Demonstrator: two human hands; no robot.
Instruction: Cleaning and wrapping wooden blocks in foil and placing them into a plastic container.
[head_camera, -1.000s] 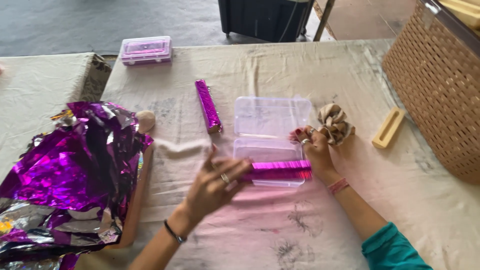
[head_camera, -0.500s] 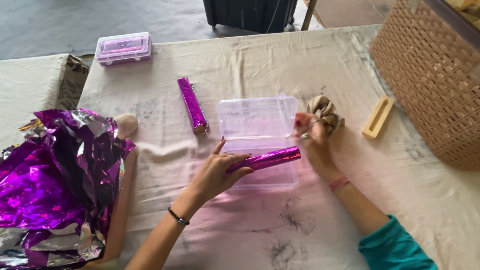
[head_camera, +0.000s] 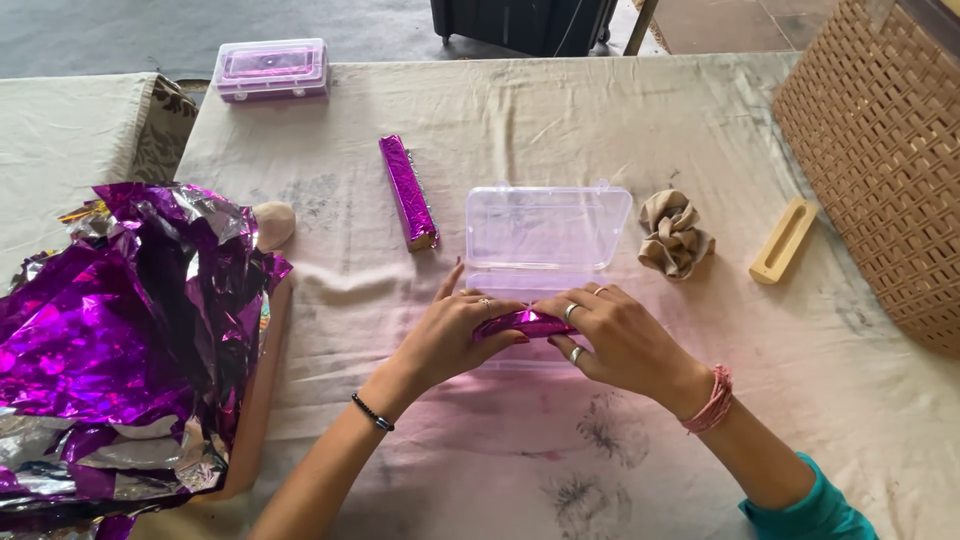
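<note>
My left hand (head_camera: 450, 335) and my right hand (head_camera: 615, 340) both grip a purple foil-wrapped bar (head_camera: 525, 323), holding it over the base of an open clear plastic box (head_camera: 545, 228). The hands cover most of the bar and the box's base. The box's lid stands back, lying flat beyond my fingers. A second purple foil-wrapped bar (head_camera: 408, 191) lies on the cloth to the left of the box.
A heap of crumpled purple foil (head_camera: 120, 330) fills the left side. A beige scrunchie (head_camera: 675, 235) and a yellow wooden block (head_camera: 783, 241) lie right of the box. A woven basket (head_camera: 880, 160) stands at far right. A closed box (head_camera: 270, 70) holding something purple sits at the back left.
My right hand left the scrunchie and came over onto the foil bar. Both hands now press the bar down over the box's base.
</note>
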